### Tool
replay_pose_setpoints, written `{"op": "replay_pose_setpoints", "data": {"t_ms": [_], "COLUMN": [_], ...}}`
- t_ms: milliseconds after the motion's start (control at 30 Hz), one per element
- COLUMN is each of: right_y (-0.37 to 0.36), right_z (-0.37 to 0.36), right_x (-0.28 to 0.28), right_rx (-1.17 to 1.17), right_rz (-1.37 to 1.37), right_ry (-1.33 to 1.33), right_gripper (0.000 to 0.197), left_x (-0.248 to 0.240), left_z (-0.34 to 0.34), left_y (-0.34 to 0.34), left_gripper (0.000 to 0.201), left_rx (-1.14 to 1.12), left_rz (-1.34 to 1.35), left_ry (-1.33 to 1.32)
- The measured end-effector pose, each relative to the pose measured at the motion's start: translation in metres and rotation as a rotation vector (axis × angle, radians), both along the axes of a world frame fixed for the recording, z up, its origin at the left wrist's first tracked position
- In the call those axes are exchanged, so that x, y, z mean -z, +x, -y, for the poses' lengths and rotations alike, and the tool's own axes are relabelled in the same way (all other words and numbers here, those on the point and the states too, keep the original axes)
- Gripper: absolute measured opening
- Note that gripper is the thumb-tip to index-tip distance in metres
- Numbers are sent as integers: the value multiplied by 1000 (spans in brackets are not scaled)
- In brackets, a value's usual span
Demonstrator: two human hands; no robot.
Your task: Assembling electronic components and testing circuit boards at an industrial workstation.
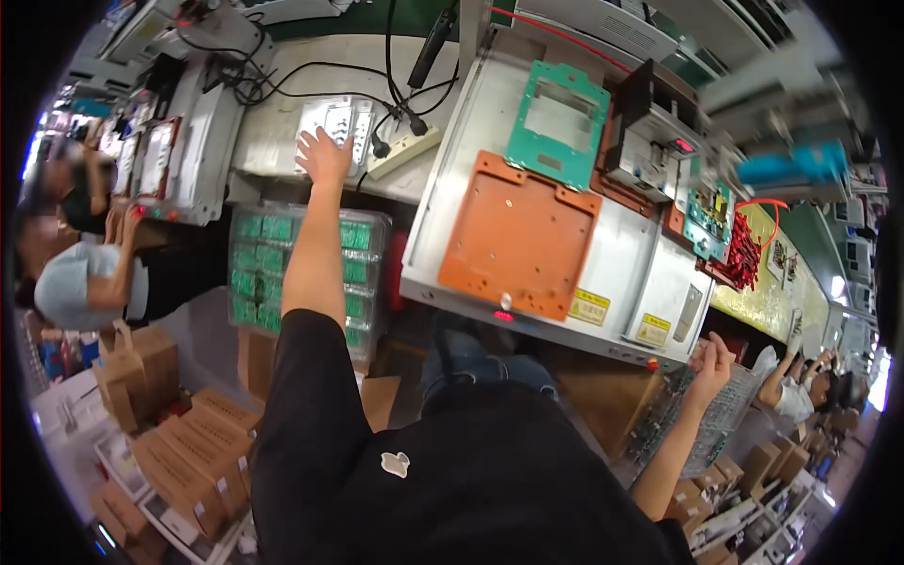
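Observation:
My left hand [323, 156] reaches forward with its fingers spread over a white tray [362, 121] of small parts on the bench, and nothing shows in its grip. Low on the right, my right hand [713, 369] is by the front corner of a metal machine [607, 344]; its fingers are loosely bent and apart, and I make out nothing held. An orange fixture plate [521, 243] lies on the machine bed. Beyond it is a green frame plate [560, 122] with a rectangular opening. A green circuit board [711, 221] sits at the machine's right side.
A power strip [403, 153] with black cables lies right of the tray. Clear trays of green boards [356, 234] stand below my left forearm. Red parts [746, 252] are heaped at right. Cardboard boxes [193, 452] fill the lower left. Another person [85, 287] works at far left.

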State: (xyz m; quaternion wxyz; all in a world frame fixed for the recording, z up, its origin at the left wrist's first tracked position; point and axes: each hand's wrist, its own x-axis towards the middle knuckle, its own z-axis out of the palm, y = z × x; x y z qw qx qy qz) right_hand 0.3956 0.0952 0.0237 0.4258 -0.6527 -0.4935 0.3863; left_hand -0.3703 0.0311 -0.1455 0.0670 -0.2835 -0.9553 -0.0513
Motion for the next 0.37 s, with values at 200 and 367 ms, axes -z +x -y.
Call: {"op": "replay_pose_setpoints", "data": {"t_ms": [200, 367], "right_y": [-63, -125], "right_z": [71, 81], "right_x": [-65, -77], "right_rx": [-58, 12], "right_rz": [259, 186], "right_ry": [-65, -9], "right_gripper": [25, 23], "left_x": [20, -23], "left_z": [26, 43], "left_y": [-67, -151], "left_gripper": [87, 48], "left_rx": [87, 324], "left_rz": [330, 341], "left_ry": [10, 205]}}
